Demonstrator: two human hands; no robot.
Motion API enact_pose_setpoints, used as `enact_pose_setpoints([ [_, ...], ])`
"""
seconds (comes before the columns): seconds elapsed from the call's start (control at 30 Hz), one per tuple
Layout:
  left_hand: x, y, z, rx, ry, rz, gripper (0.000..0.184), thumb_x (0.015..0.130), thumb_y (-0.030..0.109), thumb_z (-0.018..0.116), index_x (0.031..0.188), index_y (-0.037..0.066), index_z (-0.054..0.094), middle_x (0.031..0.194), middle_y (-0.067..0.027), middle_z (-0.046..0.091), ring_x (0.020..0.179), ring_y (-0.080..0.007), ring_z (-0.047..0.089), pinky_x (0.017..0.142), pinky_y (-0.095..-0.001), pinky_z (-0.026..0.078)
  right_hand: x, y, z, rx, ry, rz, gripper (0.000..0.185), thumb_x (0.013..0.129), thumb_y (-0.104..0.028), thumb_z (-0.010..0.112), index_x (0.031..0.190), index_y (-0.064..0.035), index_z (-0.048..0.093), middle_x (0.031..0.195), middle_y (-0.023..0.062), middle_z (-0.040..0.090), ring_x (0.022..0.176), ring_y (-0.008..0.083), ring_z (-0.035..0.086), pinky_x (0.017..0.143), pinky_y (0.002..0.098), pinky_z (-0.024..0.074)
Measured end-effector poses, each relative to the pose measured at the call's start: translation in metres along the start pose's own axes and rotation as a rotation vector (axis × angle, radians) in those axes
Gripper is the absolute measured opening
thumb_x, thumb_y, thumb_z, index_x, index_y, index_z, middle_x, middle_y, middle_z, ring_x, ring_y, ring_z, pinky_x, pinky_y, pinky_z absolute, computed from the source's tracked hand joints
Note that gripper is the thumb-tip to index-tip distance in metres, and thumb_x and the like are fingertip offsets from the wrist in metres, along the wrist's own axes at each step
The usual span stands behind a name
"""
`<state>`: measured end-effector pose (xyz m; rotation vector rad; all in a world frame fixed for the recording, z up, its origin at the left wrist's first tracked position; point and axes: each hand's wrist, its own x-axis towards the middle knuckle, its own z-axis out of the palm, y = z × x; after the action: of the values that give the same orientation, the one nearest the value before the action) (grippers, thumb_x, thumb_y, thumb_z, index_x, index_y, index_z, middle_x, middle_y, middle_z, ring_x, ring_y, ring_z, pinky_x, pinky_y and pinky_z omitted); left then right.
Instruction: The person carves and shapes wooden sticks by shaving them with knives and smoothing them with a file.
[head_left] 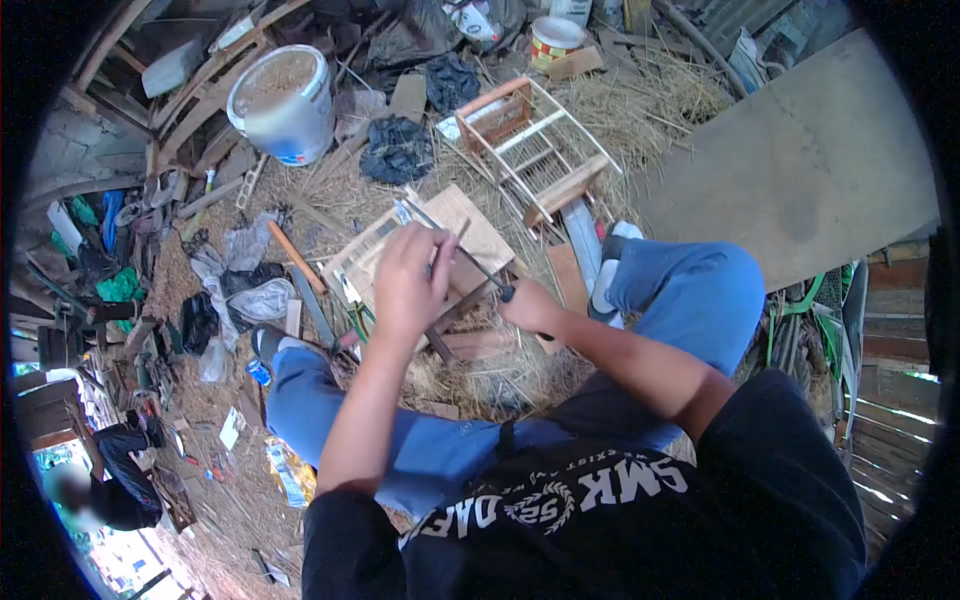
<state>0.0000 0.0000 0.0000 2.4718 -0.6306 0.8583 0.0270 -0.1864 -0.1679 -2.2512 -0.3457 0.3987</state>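
Nearest the eye, the blue-trousered legs (690, 290) are spread wide, which leaves room for the work between them. The right hand (530, 308) has its grip closed round the black handle of a long, thin, dark metal tool (455, 243); held by its end, the tool has its full shaft free, slanting away towards the left. The left hand (408, 272) has its grip closed on a short, thin brown stick (461, 229), one end left poking out past the fingers, close to the shaft; whether the two touch, I cannot tell. Both stick and tool are above a low, pale wooden surface (473, 228), apparently set there to give backing under the hands.

Left of the surface, within easy reach, lie a green-handled cutting tool (352, 300) and a long blade with an orange-brown wooden handle (296, 257). Beyond the surface, a wooden-framed cage with thin bars (540, 150) sits tilted on the straw-strewn ground, just out of the hands' way. Farther off are crumpled black plastic (396, 150), a white plastic bucket (290, 105) and, apart at the far left, another person (125, 470).
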Motion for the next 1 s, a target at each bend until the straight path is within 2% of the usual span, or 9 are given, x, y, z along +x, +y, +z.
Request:
enact_pose_setpoints([
  [0.07,-0.018,0.016,0.007,-0.060,0.010,-0.085,0.014,0.087,0.008,0.076,0.091,0.000,0.065,0.085,-0.0152,0.064,0.082,-0.0332,0.064,0.073,-0.0410,0.051,-0.015,0.013,0.009,0.088,-0.032,0.114,0.026,0.079,-0.024,0.072,0.076,0.0012,0.068,0.073,0.0238,0.069,0.074,0.0380,0.072,0.071,0.0454,0.0559],
  [0.1,-0.062,0.067,0.017,-0.216,-0.064,-0.277,0.014,0.087,0.008,0.076,0.091,0.000,0.065,0.085,-0.0152,0.064,0.082,-0.0332,0.064,0.073,-0.0410,0.051,-0.116,0.044,0.001,0.012,-0.174,0.315,0.026,0.079,-0.024,0.072,0.076,0.0012,0.068,0.073,0.0238,0.069,0.074,0.0380,0.072,0.071,0.0454,0.0559],
  [0.43,-0.067,0.071,0.062,-0.590,-0.080,-0.382,0.027,0.093,0.008,0.071,0.119,0.003,0.070,0.116,-0.0161,0.073,0.107,-0.0309,0.071,0.090,-0.0349,0.055,-0.131,0.057,-0.009,-0.050,-0.099,0.191,0.027,0.080,-0.022,0.071,0.082,0.0049,0.068,0.076,0.0255,0.068,0.074,0.0403,0.071,0.072,0.0467,0.0561],
  [0.47,-0.072,0.069,0.069,-0.643,-0.129,-0.448,0.024,0.101,0.005,0.061,0.123,0.003,0.070,0.116,-0.0088,0.074,0.095,-0.0135,0.069,0.084,-0.0276,0.055,-0.130,0.068,-0.003,-0.077,-0.106,0.217,0.027,0.080,-0.021,0.071,0.084,0.0051,0.069,0.077,0.0261,0.069,0.075,0.0408,0.071,0.073,0.0469,0.0563],
  [0.57,-0.068,0.076,0.070,-0.662,-0.173,-0.560,0.023,0.098,0.004,0.064,0.119,0.004,0.072,0.113,-0.0142,0.076,0.101,-0.0243,0.074,0.087,-0.0325,0.056,-0.133,0.044,-0.021,-0.061,-0.085,0.191,0.027,0.079,-0.021,0.071,0.086,0.0052,0.069,0.078,0.0270,0.069,0.077,0.0419,0.071,0.073,0.0469,0.0567],
  [0.6,-0.068,0.078,0.072,-0.646,-0.135,-0.495,0.022,0.104,0.006,0.059,0.121,0.002,0.072,0.108,-0.0048,0.076,0.086,-0.0050,0.061,0.077,-0.0215,0.050,-0.131,0.052,-0.017,-0.061,-0.080,0.201,0.027,0.079,-0.021,0.071,0.086,0.0052,0.069,0.078,0.0270,0.069,0.077,0.0419,0.071,0.073,0.0469,0.0567],
  [0.77,-0.068,0.078,0.073,-0.655,-0.161,-0.542,0.024,0.105,0.005,0.057,0.123,0.001,0.071,0.113,-0.0057,0.076,0.090,-0.0044,0.062,0.081,-0.0221,0.050,-0.126,0.067,0.000,-0.100,-0.171,0.299,0.028,0.079,-0.023,0.070,0.086,0.0035,0.069,0.080,0.0273,0.069,0.080,0.0424,0.071,0.073,0.0475,0.0569],
  [0.83,-0.067,0.078,0.071,-0.658,-0.155,-0.570,0.022,0.100,0.003,0.061,0.120,0.001,0.072,0.113,-0.0115,0.076,0.096,-0.0159,0.073,0.084,-0.0281,0.056,-0.120,0.089,0.015,-0.097,-0.159,0.285,0.028,0.079,-0.024,0.070,0.085,0.0031,0.069,0.080,0.0274,0.069,0.081,0.0427,0.071,0.074,0.0475,0.0570],
  [1.0,-0.070,0.078,0.079,-0.663,-0.116,-0.480,0.022,0.100,0.002,0.062,0.120,0.001,0.072,0.113,-0.0135,0.076,0.100,-0.0199,0.075,0.085,-0.0301,0.057,-0.123,0.079,0.004,-0.064,-0.217,0.367,0.029,0.079,-0.026,0.069,0.085,0.0025,0.071,0.083,0.0279,0.070,0.083,0.0439,0.071,0.075,0.0479,0.0572],
])
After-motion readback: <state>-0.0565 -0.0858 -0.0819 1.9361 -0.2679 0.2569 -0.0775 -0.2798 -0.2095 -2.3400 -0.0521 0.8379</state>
